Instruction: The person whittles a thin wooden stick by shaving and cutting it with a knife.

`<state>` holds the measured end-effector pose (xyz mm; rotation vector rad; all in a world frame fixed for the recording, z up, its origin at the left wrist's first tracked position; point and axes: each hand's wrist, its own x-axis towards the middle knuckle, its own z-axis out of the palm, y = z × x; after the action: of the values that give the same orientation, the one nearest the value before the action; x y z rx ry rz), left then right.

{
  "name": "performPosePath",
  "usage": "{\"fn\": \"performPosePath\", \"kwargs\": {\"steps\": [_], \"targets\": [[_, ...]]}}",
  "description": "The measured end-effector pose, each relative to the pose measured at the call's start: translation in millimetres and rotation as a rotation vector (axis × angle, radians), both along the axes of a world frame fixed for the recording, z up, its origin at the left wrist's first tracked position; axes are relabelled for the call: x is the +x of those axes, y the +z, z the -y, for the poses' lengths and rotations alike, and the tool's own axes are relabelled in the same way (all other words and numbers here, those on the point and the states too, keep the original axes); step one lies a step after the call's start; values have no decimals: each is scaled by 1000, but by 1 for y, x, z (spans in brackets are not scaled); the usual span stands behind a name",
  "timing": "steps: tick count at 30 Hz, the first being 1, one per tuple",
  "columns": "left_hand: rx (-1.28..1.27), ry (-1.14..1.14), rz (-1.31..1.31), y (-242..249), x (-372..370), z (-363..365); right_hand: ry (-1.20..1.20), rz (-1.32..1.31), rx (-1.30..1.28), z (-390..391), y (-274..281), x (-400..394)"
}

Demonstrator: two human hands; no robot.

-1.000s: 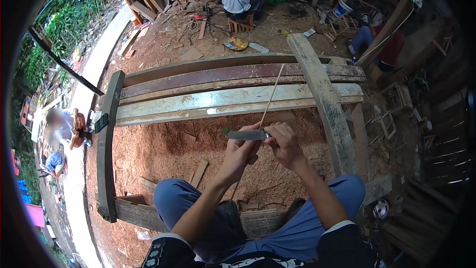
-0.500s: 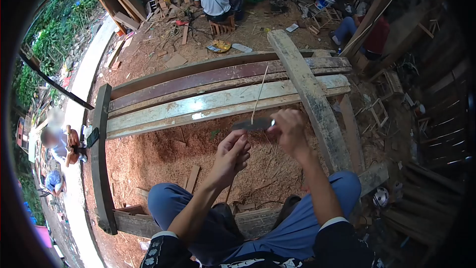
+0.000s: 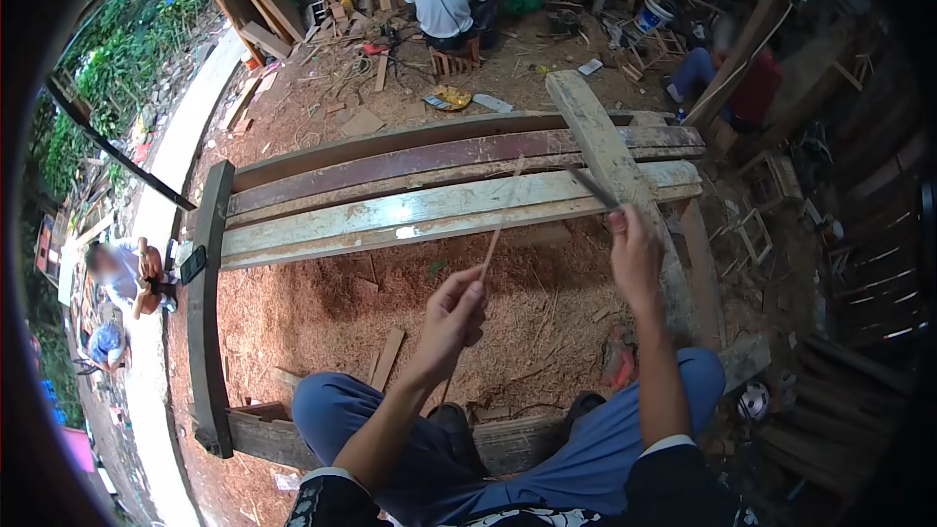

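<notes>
My left hand (image 3: 453, 317) is closed, pinching the lower end of a thin wooden stick (image 3: 496, 239) between thumb and fingers. The stick points up and slightly right, its top end in front of the planks. On the right, my right hand (image 3: 636, 256) grips a dark-bladed knife (image 3: 593, 187), its handle mostly hidden by the fingers. The blade points up and left, blurred a little by motion, and is apart from the stick. Below both hands the ground is covered in wood shavings (image 3: 322, 317).
A bench of long planks (image 3: 322, 226) spans the space ahead, a heavy beam (image 3: 615, 151) lying across its right end. A phone (image 3: 193, 263) rests on the left crosspiece. A person in a white shirt (image 3: 444, 0) sits at the back; others sit left and right.
My right hand has swung the knife away from the stick, up and to the right. The left hand still holds the stick, which now shows along more of its length.
</notes>
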<state>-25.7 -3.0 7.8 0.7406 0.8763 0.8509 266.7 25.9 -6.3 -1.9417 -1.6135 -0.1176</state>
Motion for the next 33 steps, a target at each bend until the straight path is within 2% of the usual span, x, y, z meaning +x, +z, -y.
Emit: {"fn": "performPosePath", "kwargs": {"steps": [9,13,16,19,22,29,31,33], "targets": [[60,70,-3,-3,-2,-8,604,-126,-58,12,3,-86],[59,56,40,-6,5,-4,730,-277,88,16,-5,-105],[50,18,29,5,7,2,768,-186,75,14,-4,-93],[41,-40,-31,12,11,8,782,-122,89,18,3,-82],[21,-35,20,8,18,11,744,-21,71,22,6,-70],[65,-84,82,-2,25,-1,566,133,82,19,10,-40],[41,-80,98,10,28,-2,529,176,101,18,8,-39],[45,-83,113,18,31,-2,345,91,59,12,3,-25]]}}
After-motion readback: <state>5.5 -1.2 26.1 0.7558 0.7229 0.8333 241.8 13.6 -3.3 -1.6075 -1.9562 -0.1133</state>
